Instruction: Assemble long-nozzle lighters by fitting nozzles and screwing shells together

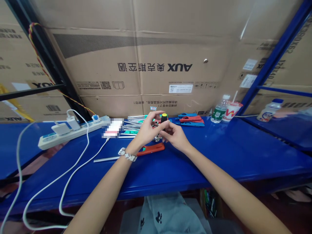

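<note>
In front of me, my left hand [149, 128] and my right hand [177, 136] meet over the table. Between them stands a screwdriver [164, 117], its black handle topped in yellow and its lower part hidden by fingers. My left hand is closed around the handle, thumb across it. The fingers of my right hand are pinched together just below, on something I cannot make out. Small silver metal parts [156, 138] show under the hands. An orange-red long-necked lighter [153, 149] lies nearest me, its metal tube pointing left. Behind my left hand is a pile of metal-tubed lighters [131, 125].
Red and blue lighter bodies [191, 119] lie stacked behind my right hand. A water bottle [218, 110] and a cup with a straw [231, 110] stand at right. A phone [113, 127], white cables [87, 133] and a power strip [73, 131] occupy the left.
</note>
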`<state>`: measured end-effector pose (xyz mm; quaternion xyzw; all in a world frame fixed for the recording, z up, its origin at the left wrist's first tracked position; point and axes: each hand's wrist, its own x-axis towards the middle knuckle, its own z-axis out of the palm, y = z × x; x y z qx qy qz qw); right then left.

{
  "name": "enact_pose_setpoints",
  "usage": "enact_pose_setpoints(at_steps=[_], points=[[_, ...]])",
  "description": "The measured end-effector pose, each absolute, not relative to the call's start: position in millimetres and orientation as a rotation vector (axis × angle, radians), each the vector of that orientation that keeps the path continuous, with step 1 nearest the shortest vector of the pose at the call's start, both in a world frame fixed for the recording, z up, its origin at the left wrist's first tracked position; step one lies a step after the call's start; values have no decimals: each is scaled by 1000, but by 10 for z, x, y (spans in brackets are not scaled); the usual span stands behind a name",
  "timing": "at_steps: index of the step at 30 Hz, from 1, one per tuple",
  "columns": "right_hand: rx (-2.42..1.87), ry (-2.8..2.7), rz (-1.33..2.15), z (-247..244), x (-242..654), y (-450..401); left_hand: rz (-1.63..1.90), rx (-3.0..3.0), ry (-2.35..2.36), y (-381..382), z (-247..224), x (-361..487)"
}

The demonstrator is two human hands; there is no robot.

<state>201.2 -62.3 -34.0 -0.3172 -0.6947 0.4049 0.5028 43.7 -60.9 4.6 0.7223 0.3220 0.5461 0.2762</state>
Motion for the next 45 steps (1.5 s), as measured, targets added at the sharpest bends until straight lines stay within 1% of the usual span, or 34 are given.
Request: enact_pose_setpoints(at_steps=[2, 4, 9, 15, 17, 19, 22, 25, 27, 32, 39, 42, 45], points=[[-740, -1726, 1020, -306, 2026, -641, 1356, 1960, 795, -621, 46, 395], [-744, -1745, 1014, -297, 2032, -649, 1328, 1946, 774, -623, 45, 380], [-799, -1641, 974, -362, 2015, -631, 1527, 1918, 913, -596, 36, 459], [-810, -1638, 944, -327, 2055, -651, 1577, 1933, 943, -584, -8, 316], [-824, -1580, 926, -320, 2111, -650, 1467, 2035, 971, -602, -53, 222], [-880, -1543, 886, -329, 2196, -649, 1232, 2176, 951, -633, -111, 155], [-1169, -1605, 689, -353, 2354, -676, 944, 2361, 866, -683, -198, 130], [-1663, -1760, 392, -363, 2478, -738, 859, 2442, 845, -699, -263, 161], [-1886, -1853, 248, -361, 2510, -775, 848, 2455, 846, -686, -297, 183], [-2052, -2011, 134, -344, 2452, -800, 797, 2472, 873, -643, -350, 196], [-2055, -2039, 80, -347, 2426, -832, 737, 2508, 954, -649, -349, 200], [-1857, -2005, -55, -368, 2447, -867, 743, 2521, 950, -642, -364, 203], [-1501, -2109, -112, -375, 2428, -895, 755, 2530, 960, -642, -364, 196]])
